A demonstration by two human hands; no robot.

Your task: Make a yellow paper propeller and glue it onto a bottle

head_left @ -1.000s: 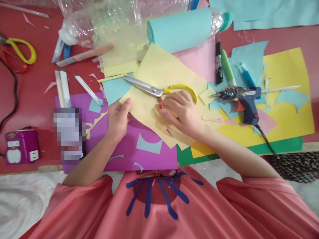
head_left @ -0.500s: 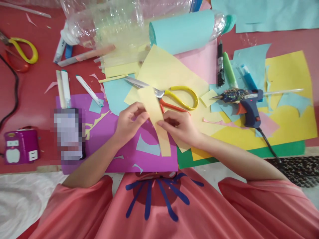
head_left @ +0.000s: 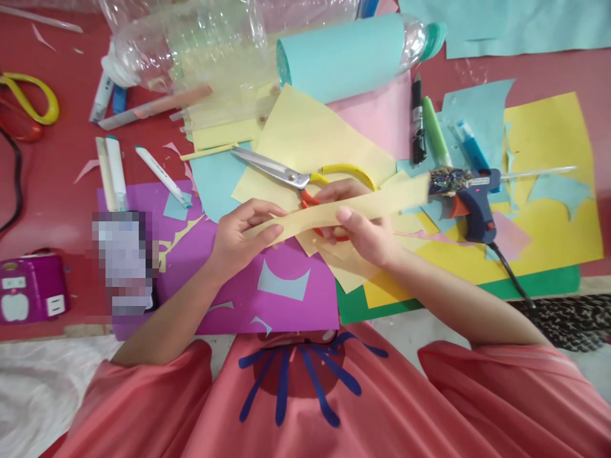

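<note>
A pale yellow paper strip (head_left: pixel 315 216) is stretched sideways between my hands, its right end reaching over the tip of the glue gun (head_left: pixel 477 197). My left hand (head_left: pixel 248 238) pinches the left end between thumb and fingers. Further along the strip, my right hand (head_left: pixel 365 226) grips it with the thumb on top and the fingers behind. Scissors (head_left: pixel 277 168) with yellow and orange handles lie just beyond, blades pointing left, their handles partly hidden by my right hand and the strip. Underneath are a pale yellow sheet (head_left: pixel 305 127) and a purple sheet (head_left: pixel 281 312).
A bottle wrapped in light blue paper (head_left: pixel 341 57) and clear plastic bottles (head_left: pixel 205 51) lie at the back. Markers (head_left: pixel 162 175), a phone (head_left: pixel 124 254) and a purple power box (head_left: pixel 33 289) are at left. A black pen (head_left: pixel 419 121) and a yellow sheet (head_left: pixel 563 235) are at right.
The paper strip has turned from roughly upright to nearly level, pointing right. My right hand has shifted right and up along it, now covering part of the scissors' handles.
</note>
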